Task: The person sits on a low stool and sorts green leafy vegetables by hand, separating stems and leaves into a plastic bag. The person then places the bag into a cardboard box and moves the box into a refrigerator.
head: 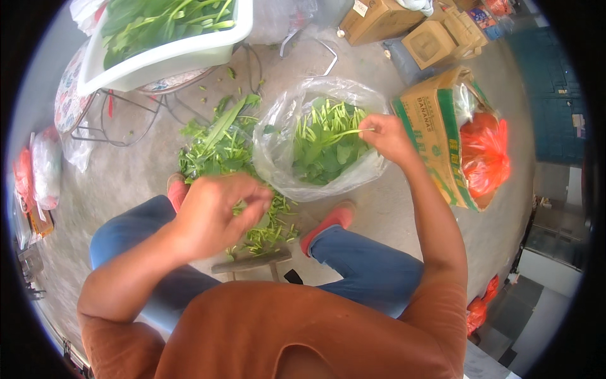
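My right hand pinches the end of a leafy green stem over a clear plastic bag. Inside the open bag lie cut leafy greens, their pale stems towards the top and leaves below. My left hand, slightly blurred, is raised above the floor with its fingers curled and a gap between thumb and fingers; nothing can be seen in it. Beneath and beyond it a pile of loose leaves and stem pieces spreads over the floor, left of the bag.
A white plastic tub of leafy greens stands on a round stool at upper left. A banana carton holding red plastic bags is right of the clear bag. Cardboard boxes stand behind. A low wooden stool is between my legs.
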### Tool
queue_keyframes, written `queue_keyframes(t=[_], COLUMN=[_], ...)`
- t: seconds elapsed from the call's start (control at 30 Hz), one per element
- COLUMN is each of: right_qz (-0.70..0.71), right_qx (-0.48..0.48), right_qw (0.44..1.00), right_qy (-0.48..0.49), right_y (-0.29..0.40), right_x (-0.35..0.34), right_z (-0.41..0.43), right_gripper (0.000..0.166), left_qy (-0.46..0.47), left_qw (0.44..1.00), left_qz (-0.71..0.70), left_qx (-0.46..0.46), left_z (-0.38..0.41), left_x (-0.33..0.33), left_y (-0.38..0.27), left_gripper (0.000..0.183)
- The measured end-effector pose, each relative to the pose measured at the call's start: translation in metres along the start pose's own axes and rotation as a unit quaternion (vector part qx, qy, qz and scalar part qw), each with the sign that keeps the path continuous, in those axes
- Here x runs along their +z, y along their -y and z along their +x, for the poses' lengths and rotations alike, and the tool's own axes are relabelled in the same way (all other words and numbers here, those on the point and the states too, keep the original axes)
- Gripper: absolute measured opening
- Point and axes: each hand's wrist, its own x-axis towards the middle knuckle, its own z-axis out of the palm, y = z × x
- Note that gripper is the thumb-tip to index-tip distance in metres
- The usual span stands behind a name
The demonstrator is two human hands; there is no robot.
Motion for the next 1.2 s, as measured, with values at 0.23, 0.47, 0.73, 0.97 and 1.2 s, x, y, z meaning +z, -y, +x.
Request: queue_keyframes(t=[0.23,0.47,0.73,0.97,1.2], right_qz=[0.173,0.449,0.337,0.424,0.497], right_qx=[-0.174,-0.061,-0.015,0.027,0.032], right_qw=[0.962,0.885,0.941,0.905,0.867], right_qy=[0.116,0.105,-0.019,-0.035,-0.008], right_y=[0.108,0.143,0.154,0.151,0.161], right_x=[-0.007,0.012,0.052,0.044,0.046], right_z=[-0.053,-0.088,-0.097,-0.080,-0.079], right_gripper=[0.009,0.012,0.008,0.013,0.014], left_qy=[-0.126,0.043,-0.065,-0.067,0.008], left_qw=[0.977,0.976,0.980,0.997,0.983], left_qz=[0.033,-0.208,0.127,-0.045,-0.185], left_qx=[0.170,0.037,0.142,0.008,-0.011], left_z=[0.023,0.014,0.004,0.006,0.008], left_x=[0.017,0.019,0.012,0.002,0.018], left_y=[-0.002,-0.008,-0.010,0.005,0.000], left_gripper=[0.019,0.018,0.013,0.014,0.013])
